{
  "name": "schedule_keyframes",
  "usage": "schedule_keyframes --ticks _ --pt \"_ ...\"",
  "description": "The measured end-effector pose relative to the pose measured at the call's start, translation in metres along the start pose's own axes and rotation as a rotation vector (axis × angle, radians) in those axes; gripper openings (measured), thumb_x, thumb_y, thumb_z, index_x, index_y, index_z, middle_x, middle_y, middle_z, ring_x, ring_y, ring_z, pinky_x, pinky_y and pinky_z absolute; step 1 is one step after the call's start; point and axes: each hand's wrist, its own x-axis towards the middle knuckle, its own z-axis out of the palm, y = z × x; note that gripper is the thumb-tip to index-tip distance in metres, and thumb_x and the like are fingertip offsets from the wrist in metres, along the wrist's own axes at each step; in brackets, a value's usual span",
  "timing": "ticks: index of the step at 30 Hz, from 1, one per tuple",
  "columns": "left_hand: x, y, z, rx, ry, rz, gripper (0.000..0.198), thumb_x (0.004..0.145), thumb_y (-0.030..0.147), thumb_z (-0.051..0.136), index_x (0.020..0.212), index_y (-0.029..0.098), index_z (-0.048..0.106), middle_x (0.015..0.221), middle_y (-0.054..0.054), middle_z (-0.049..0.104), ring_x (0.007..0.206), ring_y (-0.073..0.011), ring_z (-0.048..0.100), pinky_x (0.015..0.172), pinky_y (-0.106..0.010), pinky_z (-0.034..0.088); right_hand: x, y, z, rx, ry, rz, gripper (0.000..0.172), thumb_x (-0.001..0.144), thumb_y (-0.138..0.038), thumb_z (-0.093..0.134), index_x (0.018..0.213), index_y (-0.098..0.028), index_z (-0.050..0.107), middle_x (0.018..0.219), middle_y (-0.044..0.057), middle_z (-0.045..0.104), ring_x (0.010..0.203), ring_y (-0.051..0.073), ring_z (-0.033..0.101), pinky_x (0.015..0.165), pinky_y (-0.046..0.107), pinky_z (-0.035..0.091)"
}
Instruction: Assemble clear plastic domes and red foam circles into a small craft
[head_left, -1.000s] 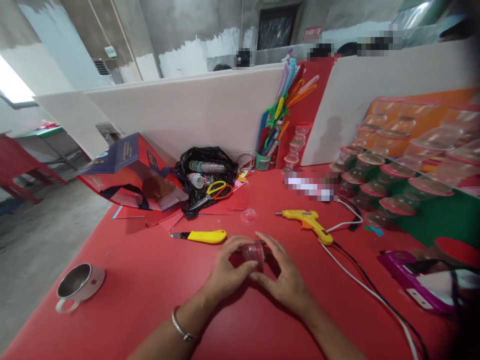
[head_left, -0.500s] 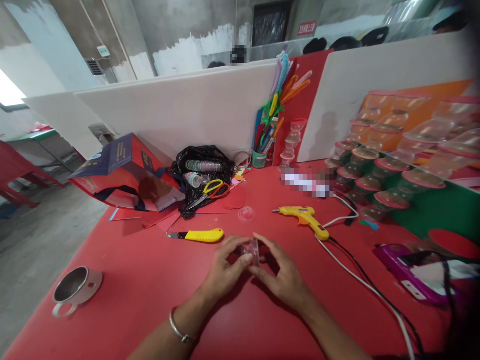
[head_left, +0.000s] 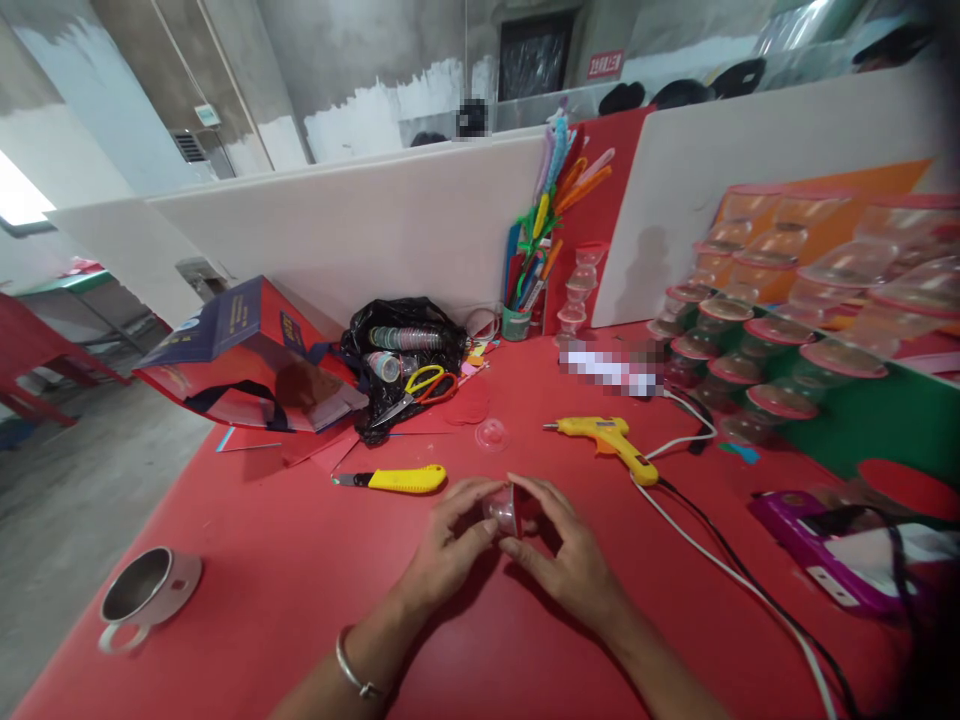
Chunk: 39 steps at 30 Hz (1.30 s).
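Between my two hands, over the red table, is a small clear plastic cup lying on its side, its rim turned to the right. My left hand has thumb and fingers closed around the cup's base end. At the rim, the fingertips and thumb of my right hand grip the other side. Beyond my hands lies a clear round plastic piece. A yellow utility knife rests to the left with its blade out. A yellow hot glue gun lies on the right, nozzle pointing left.
At the left edge stands a white mug. Behind are a red-and-blue bag, scissors and a black plastic bag with stacked cups. Joined clear cups stand at right, beside a purple box. Cables run along the right side.
The cup has turned slightly between my fingers, so its clear side shows more and its rim faces right. Both hands stay in nearly the same place. The view has shifted a little.
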Motion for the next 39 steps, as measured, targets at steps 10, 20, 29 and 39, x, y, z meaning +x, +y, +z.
schedule_keyframes --ticks 10,20,29,39 --pt "-0.002 -0.005 0.004 -0.060 0.010 -0.031 0.038 0.085 0.035 0.069 0.120 0.020 0.067 0.112 -0.012 0.066 0.100 -0.0233 0.063 0.090 -0.038 0.049 0.000 0.001 -0.002 0.050 -0.020 0.044 0.052 0.082 -0.048 0.068 0.128 -0.026 0.056 0.111 0.009 0.064 0.079 0.018 0.063 0.073 0.033 0.057" --pt "0.000 0.000 0.004 -0.179 0.057 -0.051 0.029 0.079 0.033 0.074 0.105 0.020 0.073 0.101 -0.009 0.068 0.086 -0.0189 0.062 0.078 -0.032 0.051 0.002 -0.001 -0.002 0.076 -0.009 0.076 0.052 0.079 -0.049 0.068 0.124 -0.025 0.059 0.110 0.010 0.065 0.081 0.019 0.065 0.069 0.032 0.057" --pt "0.000 0.007 0.005 -0.293 0.088 -0.157 0.027 0.075 0.032 0.075 0.099 0.019 0.075 0.098 -0.008 0.069 0.074 -0.0157 0.063 0.071 -0.030 0.052 0.000 0.001 0.000 0.051 -0.016 0.062 0.053 0.081 -0.049 0.068 0.127 -0.026 0.057 0.113 0.010 0.065 0.082 0.019 0.064 0.070 0.034 0.057" --pt "-0.002 0.000 0.006 -0.323 0.094 -0.206 0.039 0.077 0.042 0.077 0.105 0.016 0.069 0.091 -0.009 0.072 0.076 -0.0186 0.066 0.074 -0.033 0.053 -0.002 0.007 0.001 0.076 -0.028 0.026 0.060 0.085 -0.054 0.061 0.137 -0.027 0.049 0.116 0.010 0.063 0.091 0.021 0.065 0.073 0.033 0.058"
